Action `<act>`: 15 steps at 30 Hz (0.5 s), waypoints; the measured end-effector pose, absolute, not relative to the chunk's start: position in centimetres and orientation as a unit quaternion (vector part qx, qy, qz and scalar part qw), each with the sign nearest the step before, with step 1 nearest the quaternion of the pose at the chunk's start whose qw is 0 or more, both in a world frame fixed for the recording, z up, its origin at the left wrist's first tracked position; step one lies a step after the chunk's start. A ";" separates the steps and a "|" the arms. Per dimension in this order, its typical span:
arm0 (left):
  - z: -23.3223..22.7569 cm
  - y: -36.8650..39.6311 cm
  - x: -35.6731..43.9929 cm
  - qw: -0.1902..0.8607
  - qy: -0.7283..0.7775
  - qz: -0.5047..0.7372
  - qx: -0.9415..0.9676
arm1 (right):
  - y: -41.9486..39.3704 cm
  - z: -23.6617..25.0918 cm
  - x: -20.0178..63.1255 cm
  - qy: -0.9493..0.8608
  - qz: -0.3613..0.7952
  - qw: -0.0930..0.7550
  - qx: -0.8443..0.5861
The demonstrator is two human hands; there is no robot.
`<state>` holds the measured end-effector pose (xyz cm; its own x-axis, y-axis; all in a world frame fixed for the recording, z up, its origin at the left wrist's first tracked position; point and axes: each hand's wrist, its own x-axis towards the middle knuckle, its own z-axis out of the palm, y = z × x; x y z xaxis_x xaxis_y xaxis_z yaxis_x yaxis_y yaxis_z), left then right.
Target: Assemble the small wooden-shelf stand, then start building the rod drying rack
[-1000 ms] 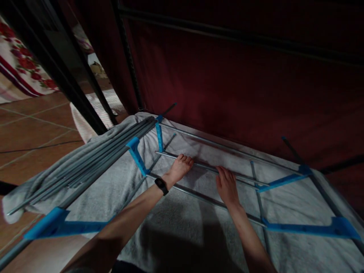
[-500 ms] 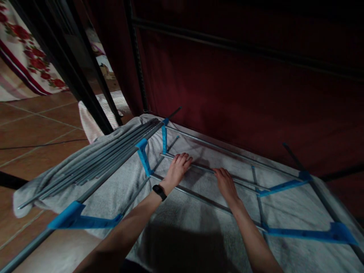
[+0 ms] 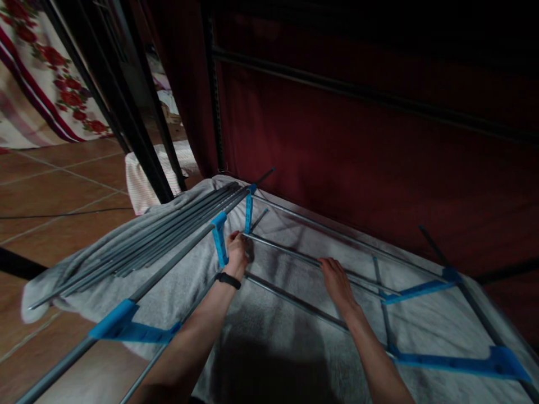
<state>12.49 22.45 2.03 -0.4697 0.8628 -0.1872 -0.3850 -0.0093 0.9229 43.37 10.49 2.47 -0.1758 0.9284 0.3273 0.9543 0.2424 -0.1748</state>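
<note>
Head view: your left hand [image 3: 237,251] grasps the metal rod's [image 3: 295,255] far-left end beside a blue clip [image 3: 219,239]; your right hand [image 3: 337,280] rests flat, released, on it. Gray towel [image 3: 269,336] lies clear nearby.

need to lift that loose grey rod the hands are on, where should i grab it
Grip the grey rod on its bare middle stretch, between the left hand and right hand, coming from above. It lies flat on the grey towel, and its left end sits close to a blue connector.
</note>
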 end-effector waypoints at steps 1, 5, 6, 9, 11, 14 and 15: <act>2.1 22.6 12.5 0.471 0.526 0.674 0.217 | 10.5 2.5 43.5 -0.767 -0.035 0.186 -0.613; 2.4 22.5 12.7 0.519 0.473 0.686 0.191 | 10.6 2.8 43.7 -0.768 -0.036 0.179 -0.614; 2.4 22.4 12.7 0.529 0.459 0.690 0.182 | 10.6 3.0 43.5 -0.768 -0.035 0.177 -0.614; 2.4 22.1 13.0 0.542 0.437 0.700 0.160 | 11.0 3.8 41.9 -0.775 -0.031 0.178 -0.605; 2.3 22.0 13.3 0.540 0.435 0.704 0.154 | 11.6 4.6 39.8 -0.785 -0.022 0.182 -0.592; 2.3 22.0 13.4 0.529 0.447 0.705 0.153 | 13.0 5.8 35.8 -0.807 -0.007 0.181 -0.563; 2.2 22.0 13.4 0.524 0.452 0.704 0.157 | 13.6 6.1 34.4 -0.814 -0.002 0.181 -0.552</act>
